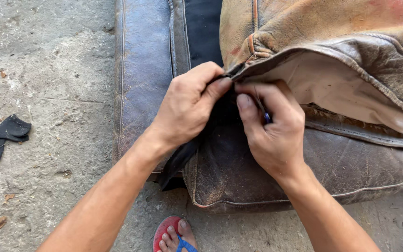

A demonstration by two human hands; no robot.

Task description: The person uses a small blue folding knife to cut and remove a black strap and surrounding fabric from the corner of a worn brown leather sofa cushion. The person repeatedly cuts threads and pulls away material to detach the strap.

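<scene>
Your left hand point(187, 105) pinches the edge of the worn brown leather cushion cover point(332, 56); its fingers point(218, 86) are closed tight on the corner of the opening, together with a strip of dark fabric point(178, 161) that hangs down below your palm. Your right hand point(271, 130) is just beside it, thumb nearly touching the left thumb. The right fingers are curled shut around a small thin tool with a blue part point(267, 116); I cannot tell exactly what tool it is.

The open seam runs away from your fingers to the right, with the pale lining point(332, 88) showing inside it, so its long axis goes from your fingertips toward the right edge. Both hands are at its left end, and the right hand is nearer to the open part. Under your hands lies a second dark brown leather cushion point(304, 172), and left of it a bluish leather cushion point(143, 70), all on the rough concrete floor point(47, 140). Below your wrists you see your foot in a red sandal point(173, 235).
</scene>
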